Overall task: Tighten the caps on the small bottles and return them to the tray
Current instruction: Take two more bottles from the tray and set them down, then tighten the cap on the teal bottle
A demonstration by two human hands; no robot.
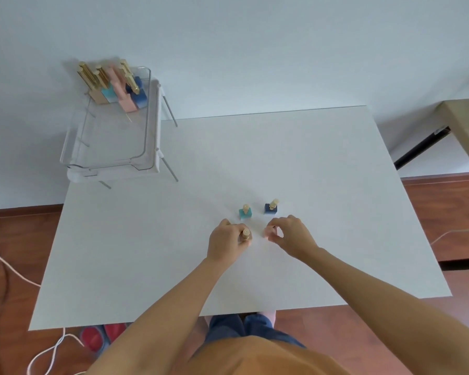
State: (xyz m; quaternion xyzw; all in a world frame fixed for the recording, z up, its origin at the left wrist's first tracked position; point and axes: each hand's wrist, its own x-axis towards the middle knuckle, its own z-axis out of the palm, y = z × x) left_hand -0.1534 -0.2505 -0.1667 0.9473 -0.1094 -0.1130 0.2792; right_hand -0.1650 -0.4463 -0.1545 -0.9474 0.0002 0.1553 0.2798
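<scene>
My left hand (226,240) grips a small tan bottle with a gold cap (245,235) that stands on the white table (322,171). My right hand (290,235) closes its fingers around a small pink bottle (267,232), mostly hidden by them. Just beyond the hands stand a teal bottle (245,212) and a dark blue bottle (271,207), both upright with pale gold caps. A clear tray (146,136) on a white stand sits at the table's far left corner, with several gold-capped bottles (114,86) grouped at its far end.
The tray's near half holds nothing. A white wall runs behind the table. A wooden bench (466,131) stands at the right. White cables (46,353) and red shoes (100,335) lie on the wooden floor.
</scene>
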